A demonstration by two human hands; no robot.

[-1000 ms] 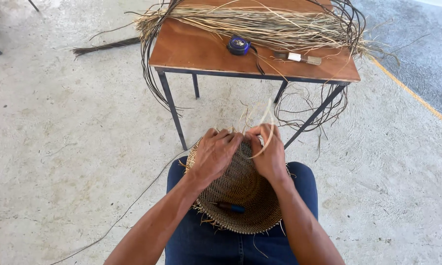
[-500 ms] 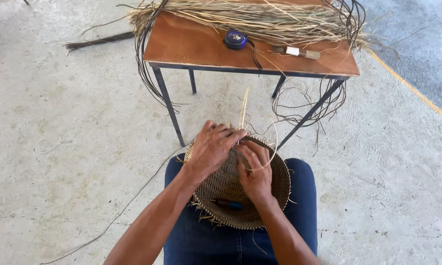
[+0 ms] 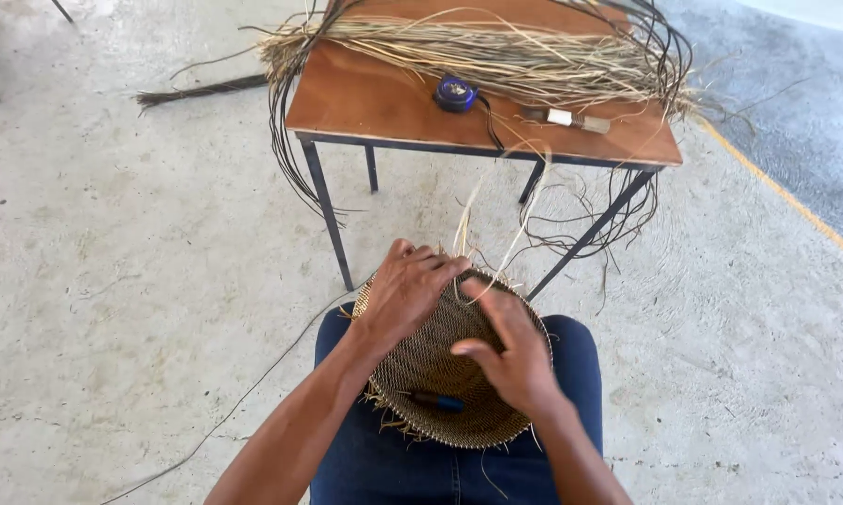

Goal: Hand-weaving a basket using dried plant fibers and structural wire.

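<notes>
The woven basket (image 3: 454, 369) rests on the person's lap, on the blue trousers (image 3: 384, 468), its open side turned up to the camera. The base and a good part of the wall look already woven in a close, even pattern. At the far rim, loose pale strands (image 3: 524, 220) stand up and are not yet worked in, and short fibre ends stick out at the near rim, so I judge that the top edge is left to finish.

The left hand (image 3: 407, 295) lies over the far rim with its fingers curled down on the weave; its grip looks closed on the rim. The right hand (image 3: 510, 360) is inside the basket with the fingers spread apart and holds nothing firmly, although one thin strand passes by its fingertips. A small blue-handled tool (image 3: 437, 401) lies inside the basket near the near rim.

In front stands a wooden bench (image 3: 375, 98). Along its far edge lies a bundle of dry fibres (image 3: 496, 56), with dark strands hanging over both side edges. Near the middle is a blue tape measure (image 3: 455, 93), and toward the right edge a knife (image 3: 566, 118). A long strand (image 3: 253, 388) trails on the concrete floor (image 3: 113, 281) at the left. The hanging strands are close to the basket and could tangle.
</notes>
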